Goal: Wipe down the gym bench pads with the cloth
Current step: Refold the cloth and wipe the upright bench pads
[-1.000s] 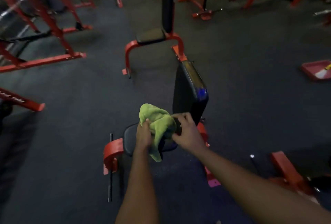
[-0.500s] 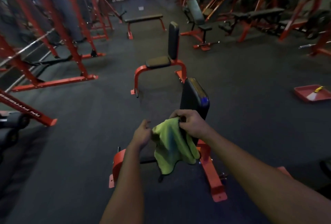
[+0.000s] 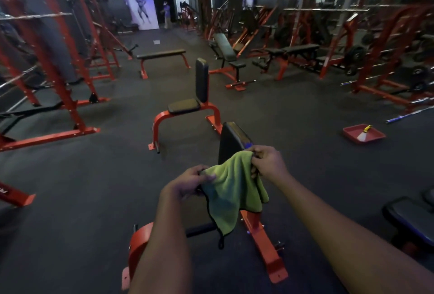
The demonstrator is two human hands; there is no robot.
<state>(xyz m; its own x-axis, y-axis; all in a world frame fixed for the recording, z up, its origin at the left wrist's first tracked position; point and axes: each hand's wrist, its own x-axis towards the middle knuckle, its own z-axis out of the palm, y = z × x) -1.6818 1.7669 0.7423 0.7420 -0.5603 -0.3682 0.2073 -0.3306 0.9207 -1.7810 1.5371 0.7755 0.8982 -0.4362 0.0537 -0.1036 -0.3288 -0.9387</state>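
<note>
**Where is the cloth?**
I hold the green cloth [image 3: 232, 190] stretched between both hands, in the air just in front of the back pad [image 3: 231, 141] of the nearest bench. Its lower part hangs loose below the pad and hides the seat from me.

**How are your hands?**
My left hand [image 3: 187, 183] pinches the cloth's left edge with fingers and thumb curled on it, below the pad and nearer to me. My right hand [image 3: 270, 164] grips the upper right corner, just beside the pad's top. I cannot tell whether it touches the pad.

**What surrounds that pad?**
The pad is black and upright, set on a red frame [image 3: 265, 242] that stands on dark floor [image 3: 94, 188]. Beyond the pad stands a second bench [image 3: 184, 107] with a black seat and an upright back. Well to the right of the pad, a red tray [image 3: 350, 137] lies on the floor.
</note>
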